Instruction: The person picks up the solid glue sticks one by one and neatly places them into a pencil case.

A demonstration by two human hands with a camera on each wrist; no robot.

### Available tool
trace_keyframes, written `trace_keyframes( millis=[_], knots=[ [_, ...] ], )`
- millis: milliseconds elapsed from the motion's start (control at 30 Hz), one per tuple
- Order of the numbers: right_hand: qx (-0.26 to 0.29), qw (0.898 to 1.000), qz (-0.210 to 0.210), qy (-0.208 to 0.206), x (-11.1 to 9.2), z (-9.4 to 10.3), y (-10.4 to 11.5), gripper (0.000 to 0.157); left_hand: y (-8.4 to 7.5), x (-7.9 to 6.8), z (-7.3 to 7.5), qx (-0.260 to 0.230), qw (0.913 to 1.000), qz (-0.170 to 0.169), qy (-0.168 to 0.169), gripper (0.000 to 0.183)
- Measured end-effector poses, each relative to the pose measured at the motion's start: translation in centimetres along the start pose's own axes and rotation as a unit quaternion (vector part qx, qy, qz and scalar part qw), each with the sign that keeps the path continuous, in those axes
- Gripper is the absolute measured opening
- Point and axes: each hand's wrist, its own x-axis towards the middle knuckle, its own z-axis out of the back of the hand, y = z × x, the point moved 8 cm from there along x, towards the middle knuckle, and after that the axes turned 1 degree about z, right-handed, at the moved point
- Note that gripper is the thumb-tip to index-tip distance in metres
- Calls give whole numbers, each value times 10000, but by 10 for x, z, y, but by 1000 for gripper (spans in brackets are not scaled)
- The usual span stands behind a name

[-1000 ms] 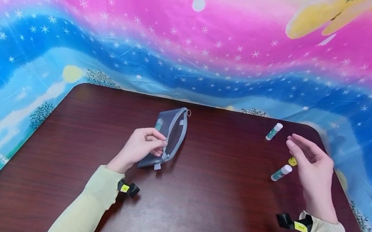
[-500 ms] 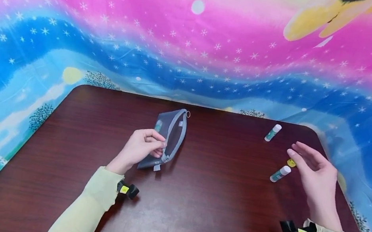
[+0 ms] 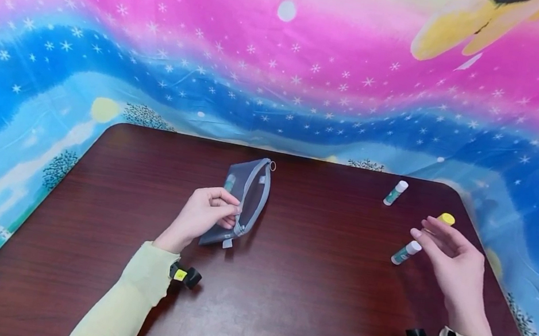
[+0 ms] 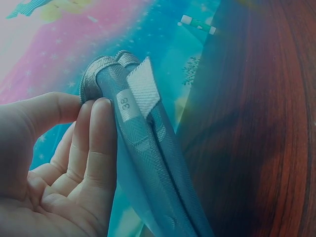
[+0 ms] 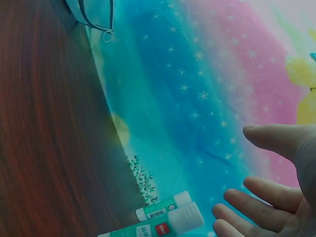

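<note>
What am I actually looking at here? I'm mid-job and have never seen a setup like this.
There's no machine: a person is working bare-handed. The wide pictures are taken from the head, looking forward and down; the two closer ones from the left and right wrists. The left grip pinches the edge of an open grey pouch, and a green-marked stick shows through its side. The right grip is open and seems to hold nothing. Near it on the brown table lie a nearer white-capped stick and a farther white-capped stick, probably glue sticks. A yellow-ended item is partly hidden behind the right grip.
</note>
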Motion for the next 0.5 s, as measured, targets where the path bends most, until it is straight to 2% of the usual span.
trace_keyframes(
  millis=[167,500],
  knots=[
    [-493,9988,-64,-28,-2,1,-6,56,0,0,0,-14,10000,5,-10,17],
    [-565,9984,-5,38,-2,0,-19,53,0,1,-1,-72,10000,5,7,17]
  ],
)
